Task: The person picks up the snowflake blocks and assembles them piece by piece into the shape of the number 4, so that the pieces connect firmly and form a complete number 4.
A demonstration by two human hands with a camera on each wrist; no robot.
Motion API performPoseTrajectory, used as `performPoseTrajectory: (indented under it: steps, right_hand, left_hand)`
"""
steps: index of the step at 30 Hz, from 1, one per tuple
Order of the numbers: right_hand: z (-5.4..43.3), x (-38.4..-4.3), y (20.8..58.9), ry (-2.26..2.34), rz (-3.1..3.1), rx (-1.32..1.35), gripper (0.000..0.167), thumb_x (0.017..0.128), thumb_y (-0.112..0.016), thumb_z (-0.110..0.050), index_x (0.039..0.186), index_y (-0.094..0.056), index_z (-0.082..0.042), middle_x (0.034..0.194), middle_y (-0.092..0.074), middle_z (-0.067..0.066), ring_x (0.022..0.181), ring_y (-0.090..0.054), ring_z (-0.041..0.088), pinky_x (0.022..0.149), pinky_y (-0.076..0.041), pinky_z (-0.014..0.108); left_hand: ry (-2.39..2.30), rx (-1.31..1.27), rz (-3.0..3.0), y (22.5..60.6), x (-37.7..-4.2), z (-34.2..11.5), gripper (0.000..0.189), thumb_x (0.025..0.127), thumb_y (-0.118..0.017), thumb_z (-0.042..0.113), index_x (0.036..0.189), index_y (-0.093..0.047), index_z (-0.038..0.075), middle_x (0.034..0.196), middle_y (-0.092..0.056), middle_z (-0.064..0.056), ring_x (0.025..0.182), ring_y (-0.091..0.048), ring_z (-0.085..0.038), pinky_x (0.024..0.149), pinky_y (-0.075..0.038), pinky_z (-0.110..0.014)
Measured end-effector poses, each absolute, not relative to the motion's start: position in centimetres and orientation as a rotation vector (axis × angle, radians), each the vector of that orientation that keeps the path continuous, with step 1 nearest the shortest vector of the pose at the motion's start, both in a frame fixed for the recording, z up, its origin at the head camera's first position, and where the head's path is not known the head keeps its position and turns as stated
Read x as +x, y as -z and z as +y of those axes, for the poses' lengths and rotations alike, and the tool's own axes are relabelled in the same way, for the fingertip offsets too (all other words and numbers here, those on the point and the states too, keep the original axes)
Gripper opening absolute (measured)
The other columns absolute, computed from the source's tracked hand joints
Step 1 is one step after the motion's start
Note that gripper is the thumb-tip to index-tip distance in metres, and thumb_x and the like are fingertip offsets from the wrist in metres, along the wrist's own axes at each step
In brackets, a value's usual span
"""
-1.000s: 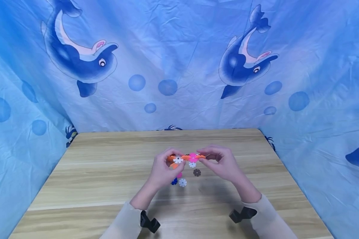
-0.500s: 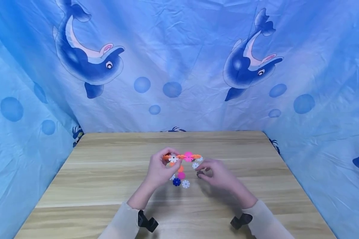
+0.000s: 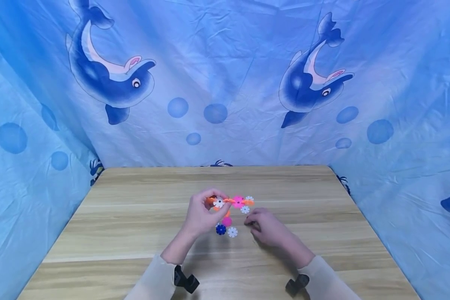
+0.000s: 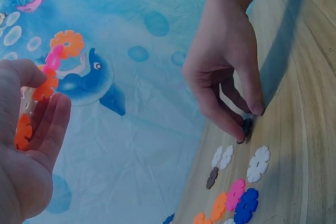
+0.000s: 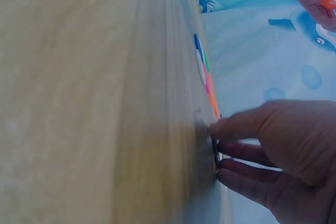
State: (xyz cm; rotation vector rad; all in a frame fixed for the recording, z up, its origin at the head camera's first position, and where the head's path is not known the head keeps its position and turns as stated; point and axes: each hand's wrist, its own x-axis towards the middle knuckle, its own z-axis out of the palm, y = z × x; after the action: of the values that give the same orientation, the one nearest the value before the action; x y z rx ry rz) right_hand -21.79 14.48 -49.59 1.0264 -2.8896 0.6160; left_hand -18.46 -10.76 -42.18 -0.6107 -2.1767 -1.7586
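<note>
Right hand [image 3: 268,228] is off the chain [image 3: 238,202] end it was gripping a second ago; it's now working low at the table [image 3: 153,241], its thumb and fingers pinching a dark disc [image 4: 247,126]. Can't tell if that disc is clearing the wood. Reading the step as pickup of one more piece; next move is probably calling for a firm rim pinch to get something this thin up, with the chain staying steady meanwhile. Just left of those fingertips, a white disc [image 3: 232,232] is lying near a blue disc [image 3: 221,229], with a pink disc [image 3: 227,221] sitting right behind the blue one. Past the same fingertips, two more white discs [image 4: 227,157] are lying close together, a brown disc [image 4: 212,178] near them. Left hand [image 3: 205,213] is holding the chain up in the air, thumb and fingers closing on its middle; orange and pink pieces are sticking out beyond the fingertips, white and orange showing on the palm side. Pieces are looking like thin, stiff plastic: round, rims notched all round, joining slot to slot at differing angles. Table is showing pale, streaky wood grain. Farthest beyond both hands, a creased blue curtain [image 3: 243,62] with printed dolphins is hanging.
</note>
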Motion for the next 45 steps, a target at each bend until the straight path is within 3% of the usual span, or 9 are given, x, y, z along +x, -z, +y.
performPoseTrajectory:
  steps: [3,9,14,19,25,30,37,45]
  right_hand:
    - [14.4,-21.9,49.7,-0.604,-2.880,1.023,0.023,0.089,-0.080,-0.003,0.111,-0.081,-0.010,0.109,-0.076,0.004,0.107,-0.071,0.024,0.098,-0.062,0.045]
    - [14.5,-22.0,49.7,-0.626,-2.874,1.031,0.019,0.088,-0.082,-0.003,0.105,-0.082,-0.010,0.097,-0.076,0.000,0.094,-0.070,0.017,0.087,-0.063,0.035]
    - [14.6,-22.1,49.9,-0.641,-2.878,1.012,0.022,0.085,-0.082,-0.003,0.106,-0.082,-0.011,0.099,-0.074,0.000,0.092,-0.069,0.013,0.084,-0.064,0.031]
    - [14.7,-22.0,49.9,-0.726,-2.898,0.940,0.024,0.085,-0.073,0.001,0.104,-0.081,-0.011,0.097,-0.073,-0.004,0.090,-0.068,0.010,0.081,-0.062,0.026]
    - [14.8,-22.1,49.5,-0.803,-2.843,0.862,0.026,0.085,-0.064,0.012,0.096,-0.079,-0.006,0.091,-0.073,0.002,0.086,-0.070,0.014,0.077,-0.063,0.026]
    - [15.5,-22.3,48.7,-1.032,-2.818,0.792,0.024,0.089,-0.066,0.010,0.101,-0.079,-0.006,0.094,-0.073,0.000,0.086,-0.069,0.009,0.079,-0.062,0.021]
    - [15.8,-22.5,46.1,-1.441,-2.608,0.648,0.021,0.090,-0.074,0.010,0.107,-0.078,-0.001,0.098,-0.079,0.012,0.089,-0.077,0.017,0.079,-0.066,0.022]
    - [16.3,-22.1,43.6,-1.617,-2.488,0.541,0.019,0.093,-0.076,0.005,0.111,-0.077,0.001,0.102,-0.080,0.017,0.092,-0.079,0.014,0.081,-0.066,0.024]
  left_hand:
    - [1.749,-0.646,-2.133,42.5,-18.6,-10.8,0.010,0.091,-0.081,0.004,0.096,-0.076,0.011,0.103,-0.077,-0.008,0.097,-0.068,-0.015,0.076,-0.063,-0.026]
    - [1.763,-0.684,-2.066,42.6,-18.6,-10.7,0.006,0.089,-0.080,-0.001,0.092,-0.076,0.003,0.103,-0.076,-0.011,0.099,-0.071,-0.017,0.080,-0.066,-0.028]
    - [1.764,-0.637,-2.073,42.6,-18.5,-10.6,0.005,0.089,-0.082,0.003,0.092,-0.077,0.004,0.104,-0.077,-0.009,0.100,-0.072,-0.016,0.081,-0.067,-0.029]
    - [1.742,-0.605,-2.090,42.6,-18.5,-10.6,0.006,0.090,-0.082,0.006,0.093,-0.077,0.004,0.105,-0.078,-0.011,0.100,-0.072,-0.016,0.081,-0.066,-0.028]
    - [1.683,-0.609,-2.091,42.6,-18.7,-10.5,0.008,0.091,-0.082,0.006,0.096,-0.080,0.011,0.104,-0.079,-0.008,0.097,-0.073,-0.015,0.079,-0.066,-0.026]
    - [1.675,-0.599,-2.099,42.4,-18.8,-10.4,0.011,0.091,-0.082,0.004,0.098,-0.080,0.012,0.102,-0.079,-0.005,0.094,-0.073,-0.015,0.080,-0.067,-0.028]
    - [1.682,-0.566,-2.111,42.3,-18.9,-10.4,0.011,0.091,-0.082,0.004,0.099,-0.080,0.012,0.102,-0.079,-0.006,0.093,-0.071,-0.014,0.079,-0.067,-0.029]
    - [1.673,-0.542,-2.123,42.0,-18.8,-10.4,0.012,0.091,-0.082,0.006,0.099,-0.080,0.014,0.102,-0.079,-0.003,0.093,-0.071,-0.015,0.076,-0.065,-0.024]
